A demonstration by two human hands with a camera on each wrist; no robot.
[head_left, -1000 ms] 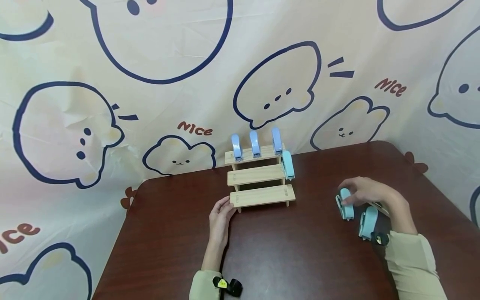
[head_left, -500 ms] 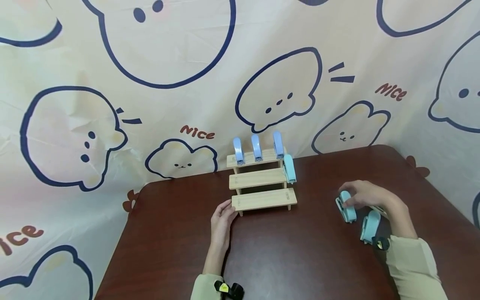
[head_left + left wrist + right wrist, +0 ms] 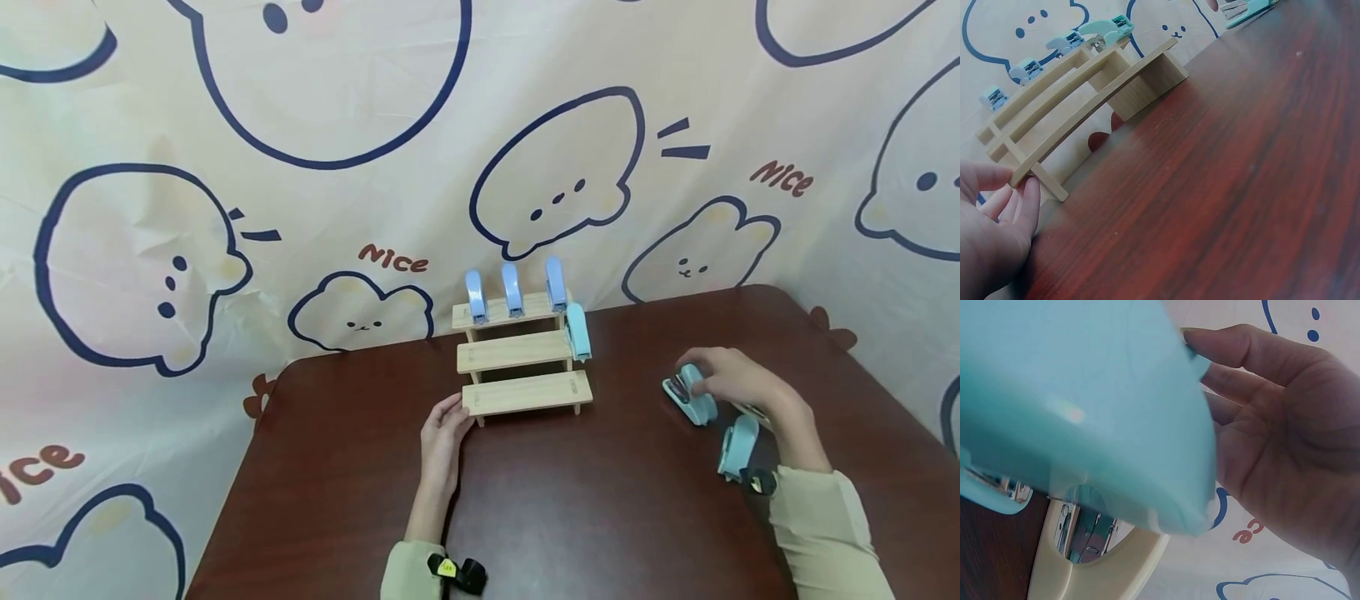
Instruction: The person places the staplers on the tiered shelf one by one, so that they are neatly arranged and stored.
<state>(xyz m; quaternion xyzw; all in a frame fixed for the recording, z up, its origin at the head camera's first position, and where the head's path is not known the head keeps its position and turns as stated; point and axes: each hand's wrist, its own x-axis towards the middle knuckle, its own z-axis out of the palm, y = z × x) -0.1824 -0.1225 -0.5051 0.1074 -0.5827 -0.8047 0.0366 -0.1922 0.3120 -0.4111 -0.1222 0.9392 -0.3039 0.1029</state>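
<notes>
at the far left i have the left hand [image 3: 441,437] nearly closed, thumb and fingers pinching the front left corner of the three-tier wooden rack [image 3: 525,394], which stands on the dark red-brown bench [image 3: 585,500]. a printed cloth [image 3: 420,208] hangs behind the rack. on the rack's top tier i see three light-blue staplers [image 3: 512,292] in a row, set apart from one another. a pale teal stapler [image 3: 577,333] sits at the right end of the rack's middle tier. well right of the rack, my right hand [image 3: 731,377] is partly closed, thumb and fingers bent round the held stapler [image 3: 702,407], also teal; i can't tell whether it is clear of the bench. farther right of the rack, another teal stapler [image 3: 738,446] stands on the bench, and a cream stapler [image 3: 1144,550] lies mostly hidden in my head view.
</notes>
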